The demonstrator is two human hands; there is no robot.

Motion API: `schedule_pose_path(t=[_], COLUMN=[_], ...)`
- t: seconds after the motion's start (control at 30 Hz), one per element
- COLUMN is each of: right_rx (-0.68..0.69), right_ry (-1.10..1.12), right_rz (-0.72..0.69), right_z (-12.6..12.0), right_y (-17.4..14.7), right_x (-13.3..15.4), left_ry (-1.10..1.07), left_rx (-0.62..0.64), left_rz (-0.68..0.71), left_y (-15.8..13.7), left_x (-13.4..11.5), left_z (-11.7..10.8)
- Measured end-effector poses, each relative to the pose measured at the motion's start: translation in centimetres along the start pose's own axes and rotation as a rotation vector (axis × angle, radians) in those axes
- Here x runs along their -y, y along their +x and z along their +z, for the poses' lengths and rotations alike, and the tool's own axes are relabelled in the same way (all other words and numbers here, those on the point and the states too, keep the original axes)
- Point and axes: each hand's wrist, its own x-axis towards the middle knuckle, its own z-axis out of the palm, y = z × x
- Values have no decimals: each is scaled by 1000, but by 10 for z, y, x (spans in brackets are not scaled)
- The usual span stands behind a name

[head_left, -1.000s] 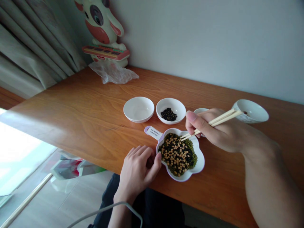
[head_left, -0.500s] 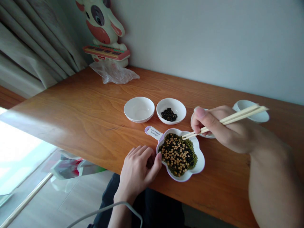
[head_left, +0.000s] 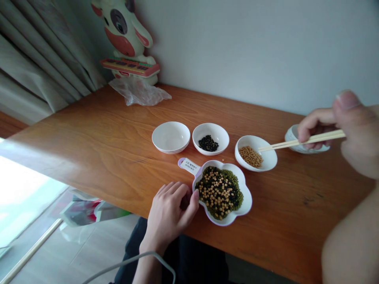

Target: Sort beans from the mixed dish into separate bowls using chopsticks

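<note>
My right hand [head_left: 346, 130], partly blurred, holds a pair of wooden chopsticks [head_left: 302, 141]. Their tips reach over a white bowl of yellow soybeans [head_left: 251, 157]; I cannot make out a bean between them. A white flower-shaped dish with a lilac rim [head_left: 247, 197] holds mixed black beans, soybeans and green mung beans. My left hand [head_left: 173, 213] lies at its left side with fingers curled, the thumb pressed on the rim. Behind the dish stands a white bowl of black beans [head_left: 209, 142], and left of that an empty white bowl [head_left: 171, 136].
Partly behind my right hand is another white bowl [head_left: 293, 136]. One small pale bean [head_left: 223, 159] lies on the wooden table [head_left: 118, 130]. A cow-shaped toy keyboard [head_left: 127, 65] and a clear plastic bag [head_left: 140, 92] sit at the back left. A grey cable [head_left: 133, 258] crosses my left wrist.
My right hand has moved right with the chopsticks, from the flower-shaped dish to the soybean bowl, uncovering that bowl. My left hand stays by the dish. The view has shifted slightly.
</note>
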Motion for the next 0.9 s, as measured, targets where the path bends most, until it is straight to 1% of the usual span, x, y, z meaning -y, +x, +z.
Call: schedule_pose_path(t=[0.1, 0.23, 0.37, 0.47, 0.73, 0.8, 0.9], right_rx=[50, 148, 215, 235, 298, 342, 453], right_ry=[44, 44, 11, -2, 78, 128, 156], right_rz=[-9, -96, -163, -166, -183, -173, -145], right_z=[4, 9, 13, 17, 22, 26, 35], right_y=[-1, 2, 5, 4, 1, 0, -1], right_x=[12, 29, 34, 35, 47, 51, 56], left_ry=[-2, -8, -13, -10, -2, -1, 0], left_rx=[6, 14, 9, 4, 2, -1, -4], left_rz=[3, 6, 7, 10, 5, 6, 5], left_y=[0, 1, 1, 0, 0, 0, 0], left_x=[0, 0, 0, 0, 0, 0, 0], left_z=[0, 0, 0, 1, 0, 1, 1])
